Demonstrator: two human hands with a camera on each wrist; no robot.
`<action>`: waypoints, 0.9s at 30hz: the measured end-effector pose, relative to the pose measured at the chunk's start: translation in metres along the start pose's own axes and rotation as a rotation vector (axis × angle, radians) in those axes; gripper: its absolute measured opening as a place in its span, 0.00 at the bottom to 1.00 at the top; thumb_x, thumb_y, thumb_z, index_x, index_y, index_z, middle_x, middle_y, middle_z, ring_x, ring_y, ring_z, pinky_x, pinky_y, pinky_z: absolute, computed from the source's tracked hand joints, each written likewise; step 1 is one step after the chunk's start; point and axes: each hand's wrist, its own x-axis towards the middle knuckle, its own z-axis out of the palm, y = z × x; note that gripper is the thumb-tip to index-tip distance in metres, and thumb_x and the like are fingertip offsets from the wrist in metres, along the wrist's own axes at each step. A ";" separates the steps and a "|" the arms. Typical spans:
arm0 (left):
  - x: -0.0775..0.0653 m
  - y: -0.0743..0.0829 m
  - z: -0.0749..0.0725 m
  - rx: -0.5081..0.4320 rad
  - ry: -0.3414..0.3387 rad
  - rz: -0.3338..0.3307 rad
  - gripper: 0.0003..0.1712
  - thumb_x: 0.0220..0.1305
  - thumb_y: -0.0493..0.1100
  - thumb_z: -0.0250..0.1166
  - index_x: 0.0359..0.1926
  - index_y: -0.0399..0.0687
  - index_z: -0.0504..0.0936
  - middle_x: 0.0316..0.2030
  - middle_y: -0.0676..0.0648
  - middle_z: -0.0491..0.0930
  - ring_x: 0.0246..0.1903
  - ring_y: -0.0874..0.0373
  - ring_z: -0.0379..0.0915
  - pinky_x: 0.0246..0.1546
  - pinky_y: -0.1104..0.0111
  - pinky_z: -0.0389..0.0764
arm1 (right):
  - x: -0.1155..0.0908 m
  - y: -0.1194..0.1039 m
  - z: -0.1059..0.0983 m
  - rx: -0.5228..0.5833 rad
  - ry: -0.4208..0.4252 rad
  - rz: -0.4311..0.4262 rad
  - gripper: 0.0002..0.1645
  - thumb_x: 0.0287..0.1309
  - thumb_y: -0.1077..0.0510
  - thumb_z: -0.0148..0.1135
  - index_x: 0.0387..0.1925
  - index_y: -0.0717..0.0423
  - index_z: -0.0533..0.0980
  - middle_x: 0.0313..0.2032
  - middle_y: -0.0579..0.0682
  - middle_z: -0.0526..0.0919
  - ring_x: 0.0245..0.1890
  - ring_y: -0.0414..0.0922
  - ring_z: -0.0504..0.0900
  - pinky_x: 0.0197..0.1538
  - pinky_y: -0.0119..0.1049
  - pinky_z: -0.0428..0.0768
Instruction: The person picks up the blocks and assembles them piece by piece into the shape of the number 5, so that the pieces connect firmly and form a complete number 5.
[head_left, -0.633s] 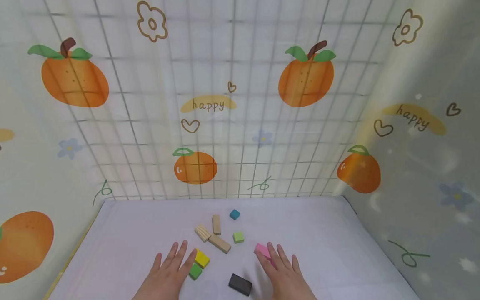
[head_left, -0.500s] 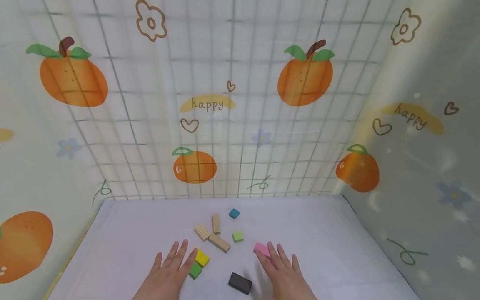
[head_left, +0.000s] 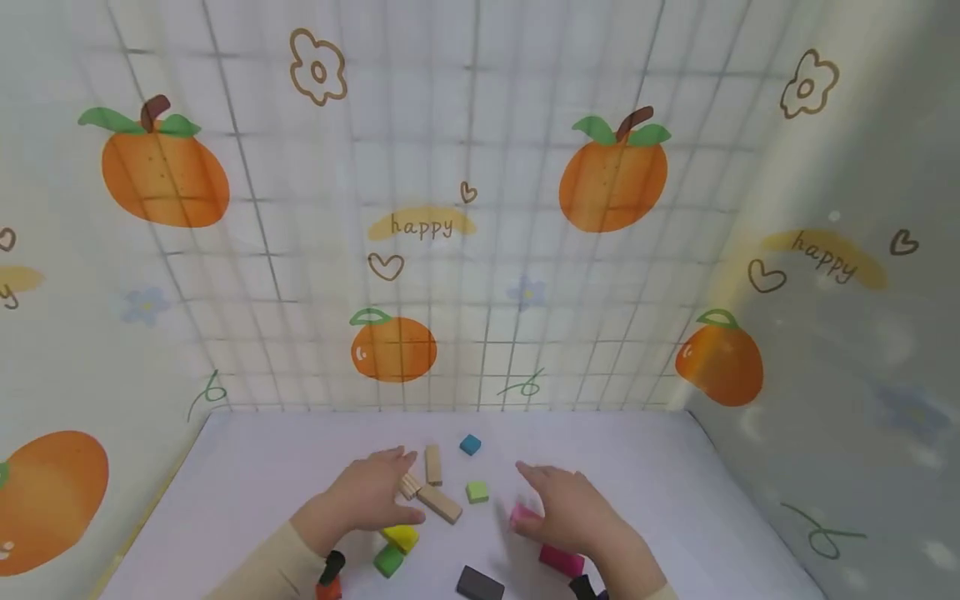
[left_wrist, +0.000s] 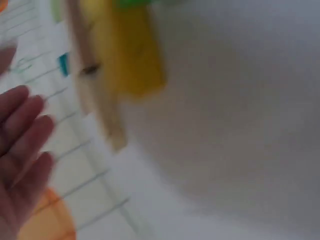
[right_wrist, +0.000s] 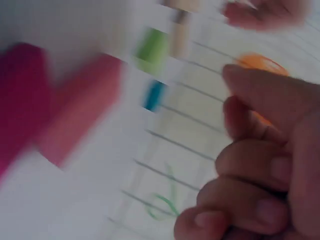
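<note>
White tabletop (head_left: 645, 458), yellow block (head_left: 402, 539) below left grip (head_left: 367, 496)

A hand could pass along the bare right side of the table (head_left: 697, 492). Between the left hand (head_left: 366, 496) and right hand (head_left: 576, 512) stands the light green block (head_left: 477, 492), with the dark block (head_left: 481, 583) obstructing nearer the person. Blur leaves clearance above the yellow block (left_wrist: 137, 62) hard to judge.

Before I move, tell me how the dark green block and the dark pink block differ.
The dark green block is squat; the dark pink block is longer. The dark green block lies nearer the left hand, the dark pink block nearer the right hand. Both rest on the white tabletop.
</note>
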 end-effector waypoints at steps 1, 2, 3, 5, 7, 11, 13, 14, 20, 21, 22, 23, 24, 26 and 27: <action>0.015 0.002 0.006 -0.003 0.033 0.006 0.38 0.60 0.64 0.70 0.64 0.48 0.78 0.60 0.44 0.79 0.59 0.49 0.76 0.55 0.49 0.78 | 0.009 0.002 0.001 -0.012 0.007 -0.023 0.26 0.51 0.39 0.75 0.46 0.50 0.83 0.45 0.50 0.87 0.47 0.50 0.83 0.53 0.55 0.79; 0.028 0.005 0.012 -0.002 0.055 0.006 0.29 0.63 0.59 0.69 0.59 0.49 0.81 0.54 0.47 0.83 0.53 0.51 0.79 0.51 0.54 0.81 | 0.017 0.003 0.004 -0.016 0.003 -0.044 0.18 0.53 0.42 0.74 0.37 0.49 0.83 0.36 0.46 0.86 0.38 0.47 0.82 0.45 0.50 0.80; 0.039 0.007 0.017 0.017 0.074 0.006 0.21 0.65 0.54 0.68 0.54 0.49 0.84 0.46 0.49 0.84 0.45 0.54 0.81 0.44 0.58 0.83 | 0.026 0.003 0.008 -0.025 0.003 -0.068 0.13 0.55 0.45 0.73 0.31 0.47 0.82 0.30 0.43 0.84 0.32 0.43 0.80 0.39 0.46 0.79; 0.055 0.010 0.021 0.056 0.078 -0.024 0.12 0.64 0.46 0.70 0.47 0.49 0.85 0.37 0.51 0.82 0.35 0.57 0.77 0.36 0.63 0.81 | 0.043 0.003 0.016 -0.029 0.000 -0.104 0.09 0.55 0.48 0.72 0.30 0.47 0.81 0.29 0.43 0.84 0.30 0.43 0.79 0.35 0.44 0.78; 0.062 0.008 0.023 0.092 0.025 -0.071 0.12 0.61 0.42 0.71 0.46 0.51 0.84 0.34 0.53 0.78 0.33 0.58 0.73 0.35 0.64 0.79 | 0.055 0.002 0.027 -0.038 0.000 -0.129 0.12 0.54 0.49 0.73 0.39 0.48 0.83 0.36 0.45 0.87 0.36 0.45 0.83 0.41 0.46 0.80; 0.059 0.000 0.027 0.119 -0.155 -0.088 0.17 0.55 0.42 0.75 0.46 0.54 0.84 0.33 0.54 0.74 0.34 0.57 0.68 0.37 0.64 0.76 | 0.065 -0.002 0.045 -0.052 0.022 -0.165 0.31 0.51 0.51 0.75 0.58 0.48 0.79 0.48 0.48 0.85 0.46 0.48 0.84 0.49 0.48 0.82; 0.053 -0.005 0.031 0.135 -0.193 -0.058 0.15 0.54 0.45 0.75 0.44 0.55 0.85 0.33 0.54 0.74 0.34 0.57 0.67 0.37 0.64 0.75 | 0.066 -0.004 0.054 -0.050 0.020 -0.174 0.36 0.51 0.51 0.75 0.64 0.46 0.76 0.51 0.48 0.83 0.49 0.47 0.84 0.51 0.47 0.82; 0.051 -0.007 0.033 0.145 -0.198 -0.043 0.14 0.54 0.47 0.76 0.42 0.55 0.85 0.32 0.55 0.74 0.34 0.57 0.67 0.37 0.64 0.74 | 0.066 -0.004 0.058 -0.046 0.016 -0.180 0.38 0.52 0.51 0.74 0.66 0.45 0.74 0.53 0.49 0.82 0.50 0.48 0.83 0.52 0.48 0.82; 0.053 -0.015 0.028 0.140 -0.140 -0.052 0.19 0.53 0.58 0.77 0.41 0.54 0.87 0.32 0.55 0.77 0.36 0.57 0.69 0.41 0.61 0.75 | 0.077 -0.001 0.061 -0.106 0.041 -0.185 0.26 0.60 0.57 0.66 0.61 0.45 0.79 0.53 0.48 0.84 0.54 0.49 0.83 0.56 0.49 0.80; 0.054 -0.014 0.026 0.131 -0.134 -0.051 0.21 0.52 0.59 0.77 0.44 0.55 0.87 0.34 0.55 0.78 0.37 0.56 0.69 0.43 0.60 0.76 | 0.079 0.000 0.061 -0.123 0.046 -0.189 0.23 0.61 0.58 0.65 0.58 0.44 0.81 0.49 0.46 0.85 0.51 0.48 0.84 0.55 0.48 0.81; 0.056 -0.013 0.027 0.131 -0.131 -0.035 0.23 0.53 0.59 0.77 0.47 0.56 0.87 0.36 0.55 0.79 0.38 0.57 0.70 0.44 0.60 0.76 | 0.081 0.001 0.062 -0.131 0.045 -0.195 0.19 0.62 0.58 0.64 0.55 0.44 0.83 0.47 0.45 0.86 0.48 0.46 0.84 0.54 0.47 0.81; 0.057 -0.011 0.027 0.119 -0.138 -0.017 0.24 0.54 0.59 0.76 0.50 0.57 0.87 0.38 0.55 0.80 0.38 0.57 0.70 0.46 0.61 0.76 | 0.082 0.002 0.062 -0.130 0.043 -0.202 0.17 0.62 0.58 0.64 0.53 0.44 0.84 0.44 0.44 0.86 0.46 0.46 0.84 0.52 0.46 0.82; 0.057 -0.009 0.029 0.119 -0.150 0.012 0.24 0.55 0.58 0.76 0.51 0.58 0.86 0.39 0.55 0.80 0.39 0.58 0.71 0.46 0.61 0.77 | 0.083 0.002 0.064 -0.123 0.037 -0.208 0.16 0.63 0.58 0.64 0.51 0.44 0.84 0.42 0.43 0.86 0.44 0.45 0.85 0.51 0.46 0.82; 0.059 -0.004 0.034 0.112 -0.161 0.063 0.23 0.57 0.56 0.75 0.54 0.60 0.86 0.40 0.56 0.79 0.38 0.59 0.71 0.46 0.62 0.77 | 0.082 0.002 0.067 -0.108 0.026 -0.210 0.14 0.63 0.57 0.65 0.49 0.43 0.85 0.40 0.42 0.86 0.43 0.44 0.85 0.51 0.45 0.82; 0.059 -0.002 0.036 0.112 -0.165 0.081 0.21 0.58 0.54 0.75 0.53 0.61 0.86 0.39 0.56 0.78 0.37 0.60 0.70 0.46 0.63 0.78 | 0.082 0.001 0.069 -0.099 0.024 -0.210 0.13 0.63 0.57 0.65 0.49 0.43 0.85 0.40 0.42 0.87 0.43 0.44 0.85 0.51 0.44 0.82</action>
